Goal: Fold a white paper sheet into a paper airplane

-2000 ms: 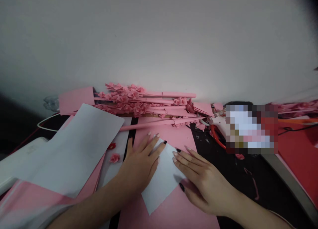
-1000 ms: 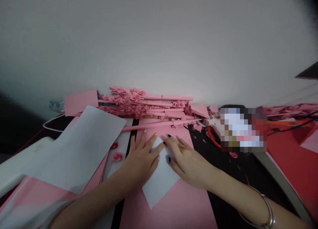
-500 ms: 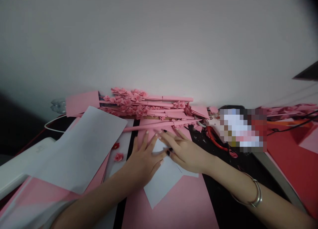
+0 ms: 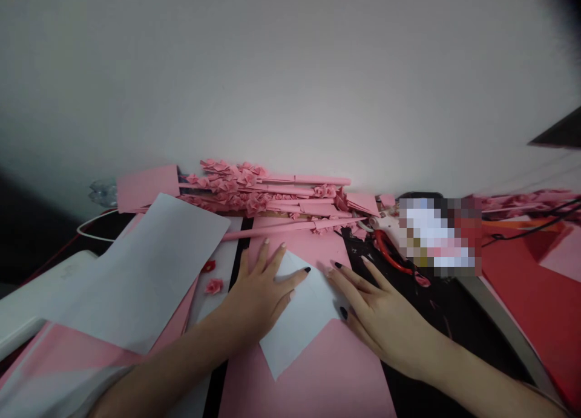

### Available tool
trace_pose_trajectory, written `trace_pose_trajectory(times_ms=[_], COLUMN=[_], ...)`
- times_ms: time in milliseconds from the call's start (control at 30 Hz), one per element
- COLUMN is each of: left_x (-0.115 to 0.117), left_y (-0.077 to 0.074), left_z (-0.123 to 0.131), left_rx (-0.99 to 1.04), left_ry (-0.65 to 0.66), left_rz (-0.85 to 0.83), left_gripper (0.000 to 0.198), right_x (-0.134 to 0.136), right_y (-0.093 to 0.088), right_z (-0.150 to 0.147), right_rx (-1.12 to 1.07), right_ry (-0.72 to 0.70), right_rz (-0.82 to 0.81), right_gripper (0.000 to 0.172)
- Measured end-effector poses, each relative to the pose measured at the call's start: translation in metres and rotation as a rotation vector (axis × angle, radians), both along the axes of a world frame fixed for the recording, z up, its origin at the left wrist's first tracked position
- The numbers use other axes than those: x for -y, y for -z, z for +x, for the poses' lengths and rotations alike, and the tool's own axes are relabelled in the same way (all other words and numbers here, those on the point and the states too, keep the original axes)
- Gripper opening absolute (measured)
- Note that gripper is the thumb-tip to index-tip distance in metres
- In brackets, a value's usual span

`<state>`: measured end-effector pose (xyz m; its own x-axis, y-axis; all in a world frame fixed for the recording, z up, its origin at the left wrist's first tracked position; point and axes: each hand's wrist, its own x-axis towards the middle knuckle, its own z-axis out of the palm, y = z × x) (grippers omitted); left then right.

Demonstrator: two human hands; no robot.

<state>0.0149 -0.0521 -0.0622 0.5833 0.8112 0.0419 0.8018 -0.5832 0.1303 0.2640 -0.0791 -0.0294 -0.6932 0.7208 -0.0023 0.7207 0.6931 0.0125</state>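
A small white paper (image 4: 303, 312) lies at an angle on a long pink sheet (image 4: 304, 375). My left hand (image 4: 261, 291) rests flat with fingers spread over the paper's left side, its index finger reaching across the white surface. At the paper's right edge lies my right hand (image 4: 379, 309), fingers stretched out and apart, palm down, holding nothing. Left of my left hand sit a pink paper rose (image 4: 213, 285) and a small red paper flower (image 4: 209, 265). A rolled pink paper stick (image 4: 272, 229) lies just beyond my fingertips.
Bundles of pink paper roses (image 4: 240, 185) line the wall. On the left, a large white sheet (image 4: 140, 273) covers pink paper, beside a white device (image 4: 49, 297). To the right are red-handled scissors (image 4: 390, 254), a blurred-out screen (image 4: 440, 236) and red paper (image 4: 531, 303).
My right hand has slid right and toward me, from the middle of the white paper to its right edge, spreading its fingers. My left hand stays nearly in place.
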Motion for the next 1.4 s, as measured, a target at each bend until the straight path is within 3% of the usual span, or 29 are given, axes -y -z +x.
trace_pose_trajectory(times_ms=[367, 567, 700, 900, 1133, 1267, 1400], left_x=[-0.003, -0.002, -0.003, -0.005, -0.008, -0.012, -0.011], left_y=[-0.003, -0.002, 0.001, 0.002, 0.003, 0.002, -0.005], left_z=[-0.002, -0.002, -0.003, -0.005, -0.009, -0.011, -0.011], left_rx=[0.005, 0.048, 0.069, 0.100, 0.138, 0.242, 0.361], left_ry=[-0.015, -0.017, -0.005, -0.025, 0.028, -0.015, -0.110], left_rz=[-0.025, -0.033, -0.035, -0.018, -0.066, -0.037, 0.022], left_gripper=[0.047, 0.045, 0.045, 0.043, 0.048, 0.054, 0.044], right_x=[0.027, -0.001, -0.023, -0.042, -0.046, -0.040, -0.031], right_y=[0.002, -0.010, -0.007, -0.003, -0.002, 0.000, 0.000], right_z=[0.003, -0.012, -0.031, -0.051, -0.050, -0.045, -0.042], right_rx=[0.023, -0.082, -0.102, -0.032, -0.039, -0.049, -0.047], right_ry=[0.108, 0.246, 0.316, 0.401, 0.423, 0.435, 0.463], right_rz=[0.121, 0.031, -0.015, -0.090, -0.124, -0.152, -0.208], right_gripper=[0.052, 0.028, 0.019, 0.020, 0.019, 0.024, 0.032])
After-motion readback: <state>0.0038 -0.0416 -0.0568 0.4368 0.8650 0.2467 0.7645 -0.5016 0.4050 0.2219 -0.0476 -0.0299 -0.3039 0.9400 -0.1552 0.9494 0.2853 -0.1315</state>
